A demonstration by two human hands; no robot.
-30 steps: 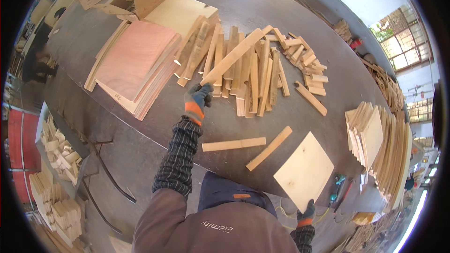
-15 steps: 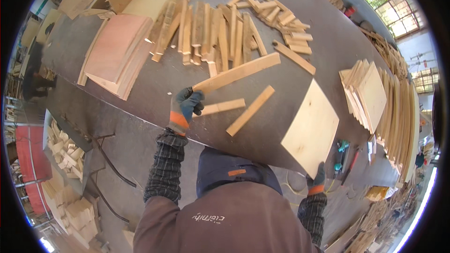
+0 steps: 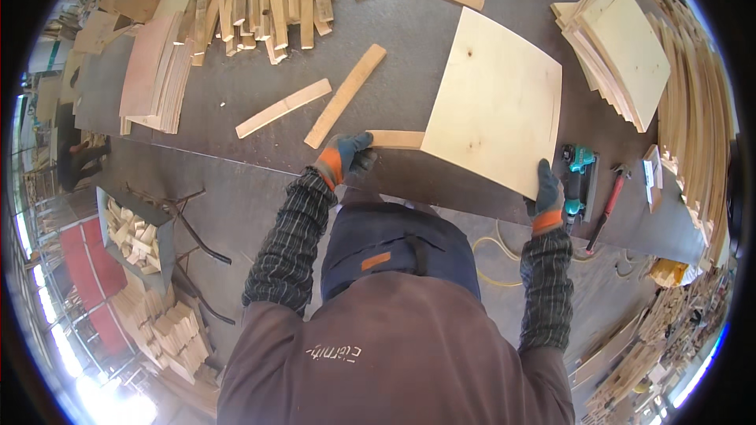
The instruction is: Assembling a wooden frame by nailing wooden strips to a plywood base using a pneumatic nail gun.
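My gloved left hand [image 3: 346,156] grips the end of a wooden strip [image 3: 394,139]. The strip's other end runs out of sight under a pale plywood panel [image 3: 496,102]. My gloved right hand [image 3: 545,191] is closed on the panel's near right corner, thumb hidden beneath it. Two loose wooden strips, one shorter [image 3: 283,109] and one longer [image 3: 345,96], lie on the dark table [image 3: 260,83] beyond my left hand. A teal power tool [image 3: 579,181] lies just right of my right hand, with a red-handled hammer [image 3: 613,201] beside it.
A heap of wooden strips [image 3: 276,0] lies at the far side. Pinkish boards [image 3: 153,71] are stacked at the left, plywood panels [image 3: 622,47] at the right. Long boards [image 3: 689,118] line the right edge. A bin of offcuts [image 3: 134,232] stands at lower left, a yellow hose [image 3: 492,248] below the table edge.
My left hand has brought its strip down and right, so its far end is now beneath the panel. My right hand still holds the panel. The whole view has shifted.
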